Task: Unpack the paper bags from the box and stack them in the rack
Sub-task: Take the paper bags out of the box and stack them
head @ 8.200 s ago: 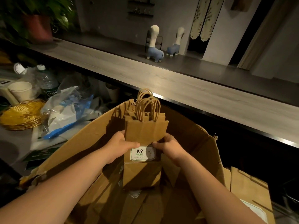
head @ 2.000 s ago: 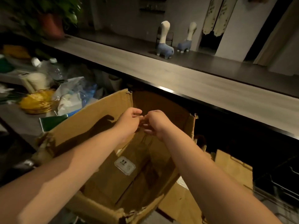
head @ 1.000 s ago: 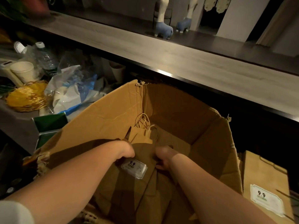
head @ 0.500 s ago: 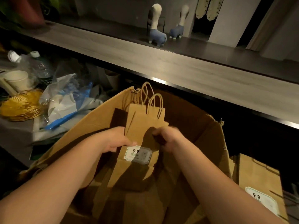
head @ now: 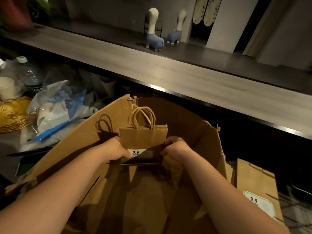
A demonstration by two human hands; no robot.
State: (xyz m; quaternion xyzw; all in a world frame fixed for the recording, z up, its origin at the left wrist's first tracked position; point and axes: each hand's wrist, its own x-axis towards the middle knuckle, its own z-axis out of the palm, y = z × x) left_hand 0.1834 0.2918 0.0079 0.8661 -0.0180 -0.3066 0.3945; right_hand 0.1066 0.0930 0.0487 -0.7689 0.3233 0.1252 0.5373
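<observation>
One cardboard box point(head: 81, 146); one bundle of kraft paper bags point(head: 143, 137) upright, left grip point(head: 116, 151) and right grip point(head: 175, 148) each clasping a side.

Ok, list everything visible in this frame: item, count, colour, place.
held bags: small bundle, brown, over the box, between both hands
box: one, brown, centre, open
bags at right: stack, brown, right of box
figurines: two, blue and cream, far counter
counter: one, grey wood, behind box
basket: one, yellow, left
bottle: one, clear, left
cup: one, white, left edge
plastic wrap: heap, clear and blue, left
left hand: grips bundle's left edge
right hand: grips bundle's right edge
</observation>
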